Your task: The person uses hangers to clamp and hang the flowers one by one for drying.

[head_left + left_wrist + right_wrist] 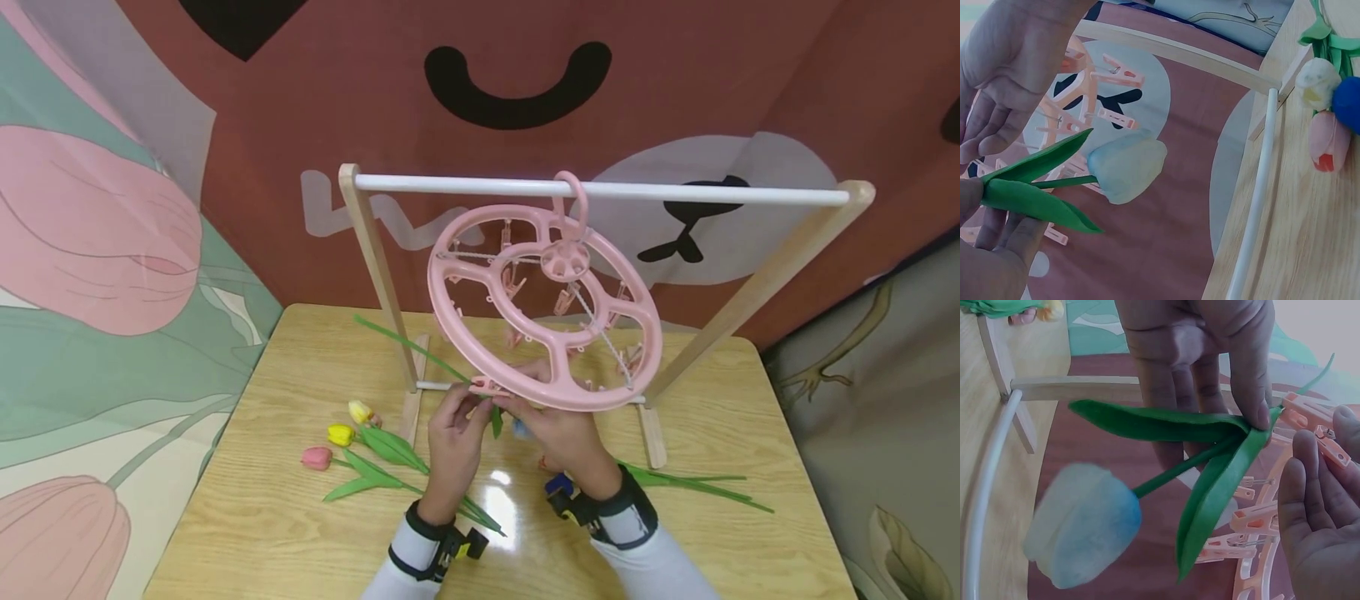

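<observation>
A white tulip (1085, 525) with a blue-tinted base and green leaves (1210, 494) is held by my left hand (456, 433), thumb and fingers pinching it where leaves meet stem. Its green stem (412, 343) runs up to the left behind the hand. My right hand (566, 437) pinches a pink clothespin (1329, 447) right at the stem, thumb on one side and fingers on the other. That clip sits by the lower front rim of a round pink clip hanger (562, 396). In the left wrist view the tulip head (1127, 165) points away from both hands.
The hanger hooks over the white bar (465, 185) of a wooden rack (757, 283); more pink clips (1116, 117) dangle from it. Left on the table lie pink (316, 457) and yellow tulips (341, 434). More tulips, with stems (705, 487), lie by the right forearm.
</observation>
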### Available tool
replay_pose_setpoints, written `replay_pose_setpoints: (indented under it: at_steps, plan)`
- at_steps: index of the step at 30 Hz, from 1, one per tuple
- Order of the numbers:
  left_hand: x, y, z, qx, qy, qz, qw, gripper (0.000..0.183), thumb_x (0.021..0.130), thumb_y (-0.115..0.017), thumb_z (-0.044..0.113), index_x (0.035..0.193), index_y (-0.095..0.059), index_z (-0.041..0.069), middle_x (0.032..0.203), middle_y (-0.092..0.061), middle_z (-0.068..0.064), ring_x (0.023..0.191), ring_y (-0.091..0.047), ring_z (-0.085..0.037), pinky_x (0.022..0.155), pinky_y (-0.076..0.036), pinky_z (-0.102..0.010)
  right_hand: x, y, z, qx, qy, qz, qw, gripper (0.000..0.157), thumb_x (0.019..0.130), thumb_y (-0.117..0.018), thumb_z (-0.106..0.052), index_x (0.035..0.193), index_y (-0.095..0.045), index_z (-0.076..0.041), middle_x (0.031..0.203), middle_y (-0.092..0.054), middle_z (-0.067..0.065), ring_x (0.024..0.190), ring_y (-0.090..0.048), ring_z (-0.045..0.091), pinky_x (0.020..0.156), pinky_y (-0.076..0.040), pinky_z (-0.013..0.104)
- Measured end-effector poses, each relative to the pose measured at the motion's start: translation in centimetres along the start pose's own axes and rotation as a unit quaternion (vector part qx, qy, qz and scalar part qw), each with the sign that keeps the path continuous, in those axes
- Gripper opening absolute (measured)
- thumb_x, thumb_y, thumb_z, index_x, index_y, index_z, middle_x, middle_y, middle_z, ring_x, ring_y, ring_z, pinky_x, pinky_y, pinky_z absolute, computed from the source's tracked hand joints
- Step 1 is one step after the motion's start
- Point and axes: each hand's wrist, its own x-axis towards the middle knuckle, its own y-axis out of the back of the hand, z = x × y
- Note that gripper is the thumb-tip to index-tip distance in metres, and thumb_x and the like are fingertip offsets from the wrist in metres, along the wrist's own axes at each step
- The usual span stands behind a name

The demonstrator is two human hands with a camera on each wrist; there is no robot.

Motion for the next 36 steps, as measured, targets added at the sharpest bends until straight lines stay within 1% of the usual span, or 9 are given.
replay_pose_setpoints:
  at_steps: [7,11,15,17,20,24,29,32,36]
  plan:
    - [0.1,0.1,0.1,0.006,-0.003,-0.007,1.0000,0.026,0.098,-0.062,-0.008,0.124,-0.065,-0.006,0.117,-0.066,-0.018,0.113,-0.067,-0.011,0.096,-0.060,-0.029,0.0,0.0,0.3,0.028,0.007,0.001,1.000,0.031,0.080,-0.074,0.021,0.108,-0.070,0.008,0.103,-0.077,0.006,0.096,-0.070,0.008,0.080,-0.060,0.022]
    - [0.2,0.2,0.0,0.014,-0.008,-0.006,0.9998,0.026,0.097,-0.062,-0.008,0.123,-0.065,-0.006,0.116,-0.066,-0.018,0.113,-0.066,-0.010,0.098,-0.060,-0.030,-0.1,-0.1,1.0,0.021,0.006,0.006,1.000,0.033,0.080,-0.075,0.020,0.109,-0.071,0.004,0.103,-0.076,-0.001,0.092,-0.069,0.008,0.076,-0.059,0.021]
    - [0.4,0.3,-0.1,0.011,-0.021,-0.008,0.9997,0.027,0.097,-0.062,-0.010,0.123,-0.065,-0.007,0.114,-0.066,-0.015,0.112,-0.066,-0.010,0.097,-0.060,-0.029,-0.2,-0.2,2.1,0.019,0.006,-0.002,1.000,0.037,0.084,-0.074,0.017,0.116,-0.069,0.001,0.105,-0.076,0.008,0.091,-0.070,0.009,0.074,-0.059,0.022]
    - [0.5,0.4,-0.1,0.007,-0.031,-0.013,0.9994,0.028,0.096,-0.062,-0.012,0.124,-0.065,-0.008,0.112,-0.066,-0.017,0.108,-0.067,-0.010,0.092,-0.061,-0.028,-0.3,-0.2,2.4,0.015,0.002,-0.006,1.000,0.036,0.086,-0.073,0.015,0.119,-0.067,0.001,0.105,-0.074,0.012,0.089,-0.069,0.009,0.074,-0.058,0.022]
    - [0.5,0.5,-0.1,0.009,-0.035,-0.022,0.9991,0.031,0.095,-0.064,-0.011,0.125,-0.064,-0.007,0.111,-0.067,-0.021,0.104,-0.069,-0.011,0.087,-0.063,-0.027,-0.5,-0.2,2.5,-0.002,-0.008,-0.006,1.000,0.035,0.088,-0.072,0.013,0.119,-0.063,0.001,0.102,-0.070,0.012,0.086,-0.063,0.007,0.071,-0.056,0.020]
    - [0.5,0.9,0.0,0.030,-0.020,-0.041,0.9985,0.037,0.093,-0.068,-0.010,0.129,-0.064,-0.002,0.118,-0.068,-0.020,0.108,-0.069,-0.013,0.090,-0.063,-0.037,-0.7,-0.1,1.4,-0.013,-0.025,-0.012,1.000,0.039,0.087,-0.070,0.016,0.122,-0.056,0.007,0.102,-0.066,0.014,0.088,-0.059,0.004,0.075,-0.055,0.019]
    - [0.2,2.4,0.1,0.064,0.004,-0.067,0.9957,0.041,0.092,-0.071,-0.007,0.131,-0.063,0.001,0.122,-0.068,-0.017,0.112,-0.069,-0.023,0.090,-0.062,-0.050,-1.2,0.3,0.7,-0.043,-0.036,-0.007,0.998,0.043,0.084,-0.072,0.018,0.122,-0.054,0.010,0.102,-0.065,0.018,0.089,-0.060,0.001,0.077,-0.055,0.016]
    - [0.0,3.7,0.2,0.093,0.020,-0.080,0.9923,0.038,0.093,-0.073,-0.002,0.129,-0.064,0.004,0.124,-0.069,-0.014,0.112,-0.069,-0.029,0.089,-0.062,-0.051,-2.0,0.8,1.7,-0.065,-0.033,0.001,0.997,0.040,0.081,-0.076,0.016,0.116,-0.060,0.004,0.097,-0.068,0.013,0.087,-0.062,0.003,0.078,-0.055,0.018]
    - [-0.3,6.0,0.2,0.143,0.042,-0.099,0.9839,0.034,0.094,-0.074,0.004,0.127,-0.066,0.008,0.126,-0.070,-0.012,0.112,-0.069,-0.034,0.089,-0.062,-0.052,-3.6,1.5,3.6,-0.101,-0.005,0.018,0.995,0.039,0.077,-0.082,0.012,0.108,-0.064,-0.003,0.088,-0.066,0.005,0.082,-0.063,0.011,0.080,-0.054,0.020]
